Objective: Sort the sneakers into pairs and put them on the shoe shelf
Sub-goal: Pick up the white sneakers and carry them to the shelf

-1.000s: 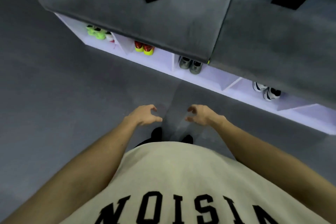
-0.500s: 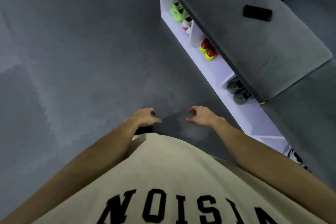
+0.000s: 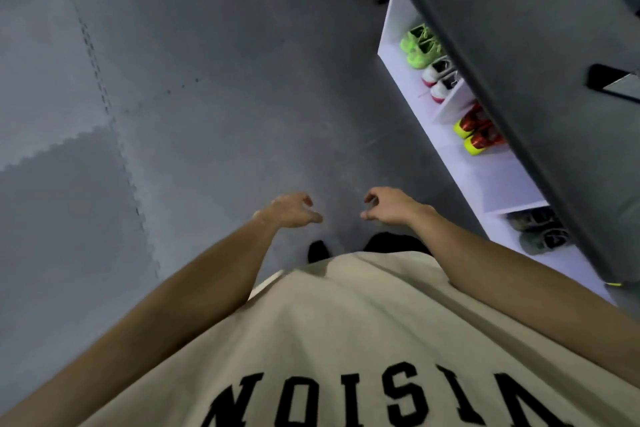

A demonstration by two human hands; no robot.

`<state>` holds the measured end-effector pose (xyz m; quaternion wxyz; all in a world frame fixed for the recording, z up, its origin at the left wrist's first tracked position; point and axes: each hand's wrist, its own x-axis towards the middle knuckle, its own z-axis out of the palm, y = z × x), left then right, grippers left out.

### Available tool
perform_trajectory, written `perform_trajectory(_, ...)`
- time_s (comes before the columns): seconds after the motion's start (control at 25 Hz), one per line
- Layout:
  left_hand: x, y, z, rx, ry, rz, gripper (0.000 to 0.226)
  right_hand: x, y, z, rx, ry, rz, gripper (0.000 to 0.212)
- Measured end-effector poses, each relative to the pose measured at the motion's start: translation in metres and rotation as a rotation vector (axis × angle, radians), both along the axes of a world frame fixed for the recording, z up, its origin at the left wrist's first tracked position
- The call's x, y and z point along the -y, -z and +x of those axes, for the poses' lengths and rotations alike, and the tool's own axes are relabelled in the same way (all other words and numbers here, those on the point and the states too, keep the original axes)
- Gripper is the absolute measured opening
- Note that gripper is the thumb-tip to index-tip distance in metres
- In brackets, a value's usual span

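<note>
The white shoe shelf runs along the right, under a grey cushioned top. In its compartments sit a neon green pair, a white and pink pair, a red and yellow pair and a grey pair. My left hand and my right hand hang in front of my body over bare floor, fingers loosely curled and apart, holding nothing. Both hands are well left of the shelf.
A black phone lies on the cushioned top at the right edge. Grey interlocking floor mats cover the floor to the left and ahead. My black shoes show below my hands, above my beige shirt.
The view has swung left: the shelf has slid from ahead to the right edge, and more floor shows. My hands stay empty, in the same pose.
</note>
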<state>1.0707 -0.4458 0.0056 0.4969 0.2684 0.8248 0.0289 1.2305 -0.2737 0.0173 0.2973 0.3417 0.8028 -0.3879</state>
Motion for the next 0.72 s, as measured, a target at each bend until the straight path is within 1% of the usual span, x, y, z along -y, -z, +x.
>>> perform_trajectory(0.16,-0.027,0.013,-0.076,0.038,-0.050,-0.022,0.063,-0.032,0.006,-0.085,0.000,0.007,-0.012,0.047)
perform_trajectory(0.32,-0.079,0.028,-0.149,0.068,-0.059,-0.077,0.065,-0.086,0.020,-0.162,0.014,-0.019,-0.027,0.046)
perform_trajectory(0.44,-0.138,0.027,-0.219,0.056,-0.092,-0.072,0.063,-0.148,0.021,-0.231,0.016,-0.046,-0.018,0.044)
perform_trajectory(0.56,-0.196,0.012,-0.281,0.020,-0.122,-0.062,0.059,-0.213,0.009,-0.301,0.024,-0.112,-0.003,0.047)
perform_trajectory(0.72,-0.247,0.009,-0.351,0.007,-0.216,-0.030,0.053,-0.280,0.002,-0.384,-0.008,-0.137,0.020,0.047)
